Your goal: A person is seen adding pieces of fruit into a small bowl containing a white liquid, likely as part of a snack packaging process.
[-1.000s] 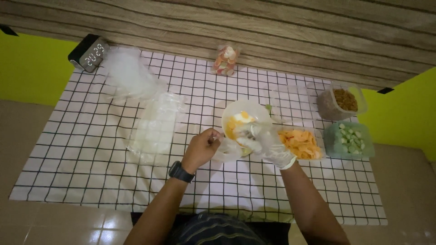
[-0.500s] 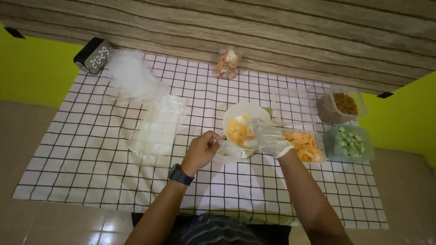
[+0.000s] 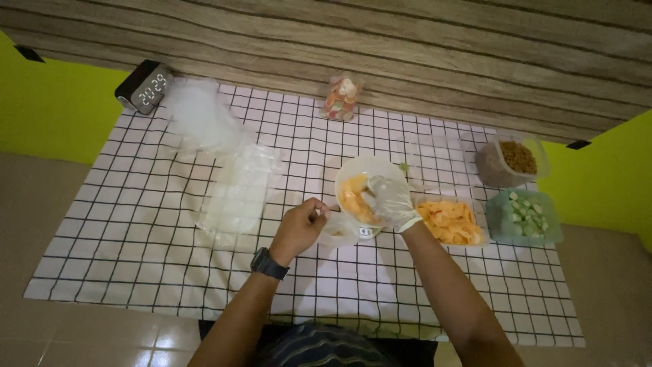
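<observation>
From the head view, your right hand (image 3: 388,200), in a thin clear glove, sits over the right half of the white bowl (image 3: 353,170), fingers curled down onto the orange fruit pieces (image 3: 354,198) inside it; whether it has closed on a piece or only rests on the heap I cannot tell, since the glove hides the fingertips. Your bare left hand (image 3: 299,228), with the dark wristwatch (image 3: 269,264) below it, is pinched shut on the edge of a small clear plastic bag (image 3: 339,231) that lies just beside the near rim of the bowl. So the bag mouth lies toward you and to the left of the gloved hand, very near it, and the bowl sits between the two hands, nearer the right one. The clear tub of orange slices (image 3: 451,223) is just right of your right wrist; beyond it stand the green tub of pale green chunks (image 3: 524,217) and the tub of brown pieces (image 3: 509,162), all on the checked cloth (image 3: 136,238). A stack of clear bags (image 3: 238,187) lies left of the bowl, a filled bag of mixed fruit (image 3: 337,96) stands near the wooden wall, and a digital clock (image 3: 144,85) is at the far left corner. Compared with a second ago, your gloved hand has moved from the near right rim, by the orange tub, further into the bowl, while your left hand keeps its pinch on the bag in nearly the same spot.
</observation>
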